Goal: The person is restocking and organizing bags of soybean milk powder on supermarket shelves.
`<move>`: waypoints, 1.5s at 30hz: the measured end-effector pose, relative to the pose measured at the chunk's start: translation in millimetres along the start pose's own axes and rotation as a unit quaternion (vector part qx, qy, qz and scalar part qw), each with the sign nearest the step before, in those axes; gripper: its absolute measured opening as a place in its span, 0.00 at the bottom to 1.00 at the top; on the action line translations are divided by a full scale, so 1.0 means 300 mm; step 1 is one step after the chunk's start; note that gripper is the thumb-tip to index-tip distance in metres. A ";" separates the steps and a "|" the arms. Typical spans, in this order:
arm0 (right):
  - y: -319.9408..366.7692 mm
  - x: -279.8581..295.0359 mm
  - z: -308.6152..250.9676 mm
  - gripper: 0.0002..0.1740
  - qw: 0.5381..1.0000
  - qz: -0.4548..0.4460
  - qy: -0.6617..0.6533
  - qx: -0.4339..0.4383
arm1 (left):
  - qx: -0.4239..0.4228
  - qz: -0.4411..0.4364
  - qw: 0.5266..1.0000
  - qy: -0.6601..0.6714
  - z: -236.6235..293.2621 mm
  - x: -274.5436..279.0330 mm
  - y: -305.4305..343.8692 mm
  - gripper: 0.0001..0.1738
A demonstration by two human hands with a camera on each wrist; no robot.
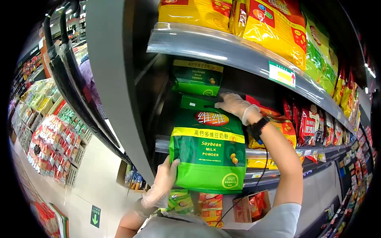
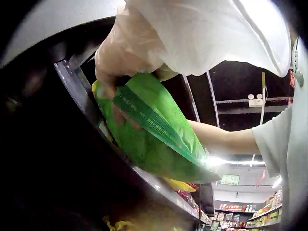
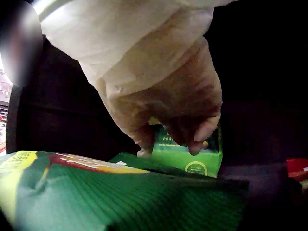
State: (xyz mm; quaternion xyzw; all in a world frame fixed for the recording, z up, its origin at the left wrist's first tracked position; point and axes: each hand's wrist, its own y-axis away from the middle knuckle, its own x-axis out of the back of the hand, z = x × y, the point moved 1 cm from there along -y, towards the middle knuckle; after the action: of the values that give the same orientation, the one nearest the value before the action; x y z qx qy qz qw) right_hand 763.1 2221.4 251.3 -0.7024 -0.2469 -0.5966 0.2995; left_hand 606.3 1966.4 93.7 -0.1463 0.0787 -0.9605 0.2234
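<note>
My gloved left hand [image 1: 163,180] grips the lower left edge of a green bag of soybean milk powder [image 1: 208,158]. Its thumb lies on the front, and in the left wrist view the fingers reach under the bag's bottom [image 2: 144,113]. The bag leans back, front up, at the shelf's lip. Just over its top flap is my gloved right hand [image 1: 235,106], fingers bent downward and spread, with nothing between them. Behind them, in the right wrist view, a second green soybean milk powder pack [image 3: 187,161] stands upright deeper in the shelf.
Above hangs a shelf edge [image 1: 198,47] with yellow bags [image 1: 274,29] on it. A grey side panel [image 1: 109,59] closes off the left. Red packets [image 1: 309,125] line the same shelf to the right. Below stands an open carton [image 1: 243,210] with red packets.
</note>
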 end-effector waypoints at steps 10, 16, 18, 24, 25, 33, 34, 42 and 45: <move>-0.117 -0.094 0.035 0.36 0.992 -0.121 0.007 0.035 | -0.014 0.006 1.000 0.012 -0.004 0.000 0.003 0.14; -0.108 -0.096 0.024 0.41 0.977 -0.160 -0.076 -0.121 | -0.010 -0.015 1.000 0.018 0.012 0.009 0.006 0.14; -0.088 -0.046 -0.025 0.42 0.971 -0.170 -0.120 -0.117 | -0.014 -0.013 1.000 0.016 0.005 0.008 0.008 0.14; -0.161 -0.101 0.069 0.46 0.970 -0.203 -0.114 -0.076 | -0.012 -0.027 1.000 -0.005 -0.012 0.008 0.003 0.15; -0.152 -0.090 0.052 0.46 0.967 -0.230 -0.066 -0.089 | -0.012 -0.025 1.000 -0.005 -0.004 0.014 0.007 0.15; 0.021 0.057 -0.115 0.18 0.995 0.068 0.076 -0.012 | 0.025 -0.044 0.999 0.005 -0.041 0.002 0.010 0.17; 0.057 0.062 -0.114 0.11 0.979 0.180 0.079 0.057 | 0.039 -0.045 0.998 0.004 -0.058 -0.004 0.011 0.17; 0.342 0.165 -0.260 0.04 0.889 0.427 0.087 0.139 | -0.058 -0.021 0.996 -0.060 -0.063 0.021 0.064 0.16; 0.394 0.250 -0.306 0.06 0.863 0.459 0.101 0.186 | -0.087 -0.001 0.993 -0.077 -0.006 0.052 0.071 0.16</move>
State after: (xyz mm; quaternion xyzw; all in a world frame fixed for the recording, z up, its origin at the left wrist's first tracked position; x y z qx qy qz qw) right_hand 795.4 2072.3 320.2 -0.6030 0.0289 -0.4024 0.6882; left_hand 601.0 1940.6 91.3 -0.2390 0.1448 -0.9359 0.2143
